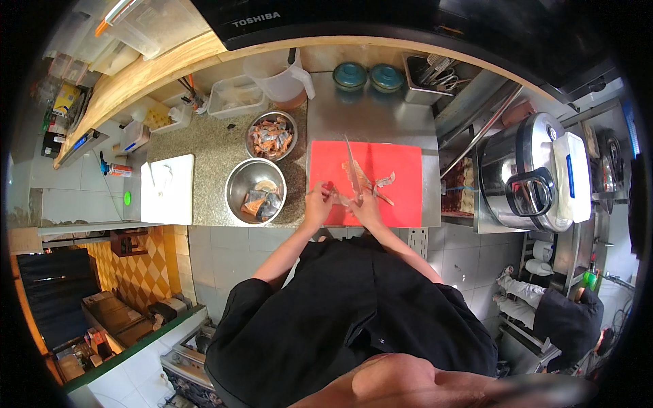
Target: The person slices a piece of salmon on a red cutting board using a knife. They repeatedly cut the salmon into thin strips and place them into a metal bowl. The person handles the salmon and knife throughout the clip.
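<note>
My right hand is closed around a knife, its long blade pointing away over the red cutting board. My left hand pinches the end of a pale strip of fish, which reaches across to the right hand. Beside the blade lie orange and silvery fish trimmings. Left of the board, a large steel bowl holds orange fish pieces with dark skin. A smaller steel bowl behind it is heaped with fish scraps.
A white cutting board lies at the counter's left end. Along the back stand a clear plastic tub, a measuring jug, two lidded teal bowls and a utensil container. A large steel pot stands at right.
</note>
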Motion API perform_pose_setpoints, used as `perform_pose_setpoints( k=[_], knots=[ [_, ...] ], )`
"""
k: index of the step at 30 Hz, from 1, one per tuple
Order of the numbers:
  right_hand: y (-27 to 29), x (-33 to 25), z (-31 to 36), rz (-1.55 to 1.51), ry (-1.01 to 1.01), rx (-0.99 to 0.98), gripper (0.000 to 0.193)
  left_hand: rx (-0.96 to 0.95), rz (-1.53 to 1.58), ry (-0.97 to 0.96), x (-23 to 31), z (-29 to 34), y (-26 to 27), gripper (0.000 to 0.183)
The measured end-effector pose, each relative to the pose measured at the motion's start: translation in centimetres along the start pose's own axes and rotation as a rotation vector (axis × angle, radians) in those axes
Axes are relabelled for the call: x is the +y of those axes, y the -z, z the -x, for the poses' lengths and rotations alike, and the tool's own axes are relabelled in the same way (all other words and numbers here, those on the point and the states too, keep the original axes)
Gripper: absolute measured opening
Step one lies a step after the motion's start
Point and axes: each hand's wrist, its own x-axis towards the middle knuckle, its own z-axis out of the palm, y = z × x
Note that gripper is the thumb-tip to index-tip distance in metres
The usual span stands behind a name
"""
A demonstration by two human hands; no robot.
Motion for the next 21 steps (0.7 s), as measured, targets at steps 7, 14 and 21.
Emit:
perform_pose_setpoints(
  k=[7, 14, 21],
  knots=[
    [4.3, -1.7, 3.2, 0.315, -0.006, -0.033, 0.025, -0.107, -0.556, -0.404, -1.1, 3.1, 1.5, 0.042],
    [6.6, -0.2, 5.9, 0.482, -0.056, -0.079, 0.034, -0.101, -0.747, -0.637, -1.8, -0.5, 2.1, 0.043],
    [6.4, -0.7, 6.7, 0.477, -0.080, -0.076, 0.031, -0.345, -0.421, -0.700, -2.6, -0.3, 2.7, 0.043]
  ],
)
